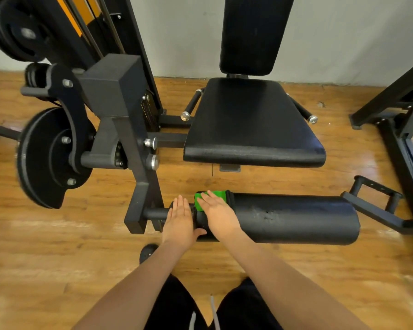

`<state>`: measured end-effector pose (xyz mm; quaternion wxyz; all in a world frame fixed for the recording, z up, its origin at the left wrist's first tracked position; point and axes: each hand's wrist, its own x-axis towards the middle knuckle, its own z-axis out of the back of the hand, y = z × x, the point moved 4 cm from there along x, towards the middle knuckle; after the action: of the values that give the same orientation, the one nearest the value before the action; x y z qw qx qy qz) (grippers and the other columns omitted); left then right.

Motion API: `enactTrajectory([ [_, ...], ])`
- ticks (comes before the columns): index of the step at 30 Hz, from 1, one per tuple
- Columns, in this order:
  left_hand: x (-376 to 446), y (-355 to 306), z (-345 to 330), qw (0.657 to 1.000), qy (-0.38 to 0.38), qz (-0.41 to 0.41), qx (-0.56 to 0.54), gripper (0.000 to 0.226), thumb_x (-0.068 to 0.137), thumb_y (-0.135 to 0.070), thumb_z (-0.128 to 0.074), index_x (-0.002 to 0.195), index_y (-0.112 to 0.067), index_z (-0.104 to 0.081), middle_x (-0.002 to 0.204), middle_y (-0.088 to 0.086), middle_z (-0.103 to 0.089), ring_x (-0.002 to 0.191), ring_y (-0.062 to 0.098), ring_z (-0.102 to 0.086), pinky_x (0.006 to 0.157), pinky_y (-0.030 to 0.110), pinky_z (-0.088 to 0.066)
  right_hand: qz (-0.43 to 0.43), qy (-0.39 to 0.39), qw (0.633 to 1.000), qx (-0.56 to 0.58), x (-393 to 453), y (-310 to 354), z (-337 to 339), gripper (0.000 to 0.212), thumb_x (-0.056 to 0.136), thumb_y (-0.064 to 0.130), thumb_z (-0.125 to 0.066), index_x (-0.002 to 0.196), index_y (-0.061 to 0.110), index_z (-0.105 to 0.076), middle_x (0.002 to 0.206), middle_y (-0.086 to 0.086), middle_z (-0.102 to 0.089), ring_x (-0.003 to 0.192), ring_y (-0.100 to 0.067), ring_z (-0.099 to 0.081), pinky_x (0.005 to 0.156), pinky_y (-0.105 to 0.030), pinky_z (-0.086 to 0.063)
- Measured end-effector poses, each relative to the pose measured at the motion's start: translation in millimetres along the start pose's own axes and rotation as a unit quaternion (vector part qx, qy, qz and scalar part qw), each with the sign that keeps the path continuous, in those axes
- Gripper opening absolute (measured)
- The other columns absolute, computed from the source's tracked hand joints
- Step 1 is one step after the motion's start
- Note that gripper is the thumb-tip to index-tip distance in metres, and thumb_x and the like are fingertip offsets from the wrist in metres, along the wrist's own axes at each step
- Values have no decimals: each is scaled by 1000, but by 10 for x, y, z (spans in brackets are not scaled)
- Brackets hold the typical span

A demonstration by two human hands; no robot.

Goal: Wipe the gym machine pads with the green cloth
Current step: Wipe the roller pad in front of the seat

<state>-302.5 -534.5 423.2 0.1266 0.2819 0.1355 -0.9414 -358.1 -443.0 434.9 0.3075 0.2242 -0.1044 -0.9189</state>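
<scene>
A long black roller pad point(291, 216) lies across the lower middle of the head view, with scuffed white marks on its top. The green cloth point(216, 196) is draped over the pad's left end. My right hand point(218, 214) lies flat on the cloth with straight fingers, pressing it onto the pad. Beside it, my left hand point(180, 221) rests flat with straight fingers on the pad's left end and the metal bar point(154, 213) there. Beyond the roller are the black seat pad point(250, 122) and the upright back pad point(253, 34).
The machine's black frame point(119, 96) and a weight plate point(45, 158) stand at the left. A second black frame point(401, 129) is at the right, with a foot bracket point(377, 194) near the roller's end. Wooden floor point(57, 270) surrounds the machine. My legs are at the bottom edge.
</scene>
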Motion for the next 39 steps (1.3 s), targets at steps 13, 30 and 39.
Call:
enactTrajectory([
  [13,57,-286,33,985,33,-119,124,92,97,-27,-56,150,-5,16,158,12,22,147,23,18,118,35,4,-189,-65,979,40,-925,-1671,237,67,87,-7,-48,146,17,-28,155,3,-21,144,-11,-9,115,-25,-6],
  [30,169,-312,70,978,67,-128,152,94,95,-27,-59,151,-6,14,160,10,19,147,21,16,119,33,2,-379,-125,910,111,-1471,-2625,431,67,86,-17,-40,144,13,-34,155,-2,-21,144,-15,-9,115,-33,-17],
  [39,128,-311,72,979,43,-137,148,92,97,-30,-55,150,-5,16,159,12,20,147,23,17,118,33,3,-427,-180,869,171,-1620,-2366,198,74,82,-20,-45,145,15,-32,155,0,-20,144,-15,-8,113,-39,-27],
])
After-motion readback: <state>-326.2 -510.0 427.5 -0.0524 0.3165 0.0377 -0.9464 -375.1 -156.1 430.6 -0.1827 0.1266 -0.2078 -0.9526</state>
